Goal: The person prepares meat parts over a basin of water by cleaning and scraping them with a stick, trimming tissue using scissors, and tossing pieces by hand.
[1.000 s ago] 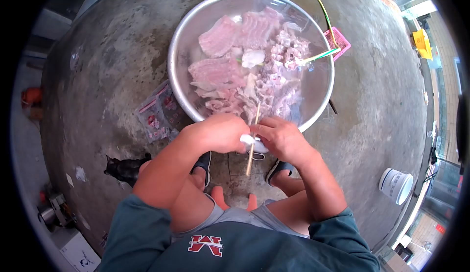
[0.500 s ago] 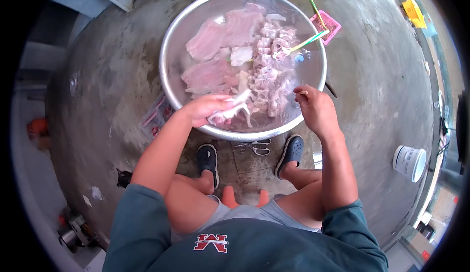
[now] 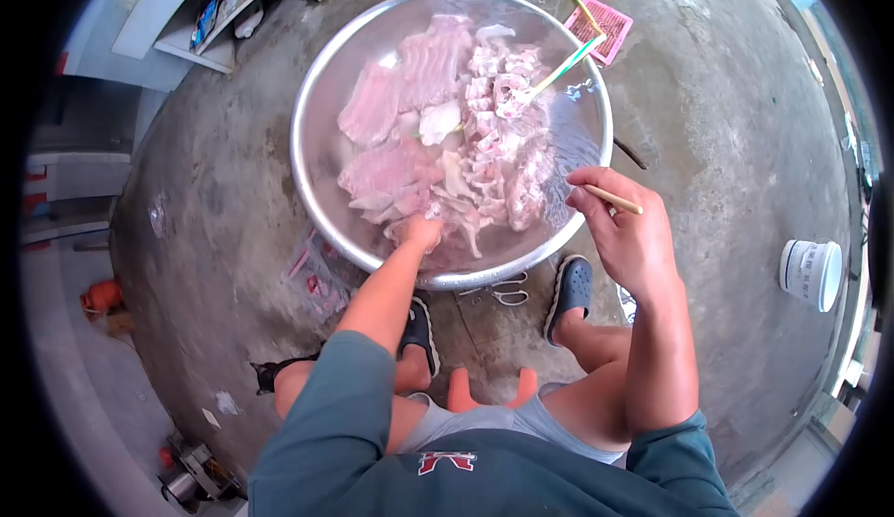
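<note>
A wide metal basin (image 3: 311, 191) of water holds pale pink meat slabs (image 3: 371, 102) on the left and a knobbly column of bony meat pieces (image 3: 484, 126) on the right. My left hand (image 3: 421, 231) reaches down into the near-left part of the basin, among loose pale scraps (image 3: 456, 177). Its fingers are mostly hidden by meat and water. Over the basin's right rim, my right hand (image 3: 633, 228) is closed around a slim wooden handle (image 3: 615, 200); whatever is at its other end is hidden by the fingers.
A green-and-yellow hose (image 3: 568, 68) runs into the basin past a pink basket (image 3: 610, 28). Scissors (image 3: 507, 292) lie on the floor between my feet, and a plastic bag (image 3: 315, 279) sits left of the basin. A white bucket (image 3: 810, 275) stands at right.
My left hand, which held a whitish scrap above the near rim, has gone down into the meat. My right hand has shifted right, now showing more of the wooden handle.
</note>
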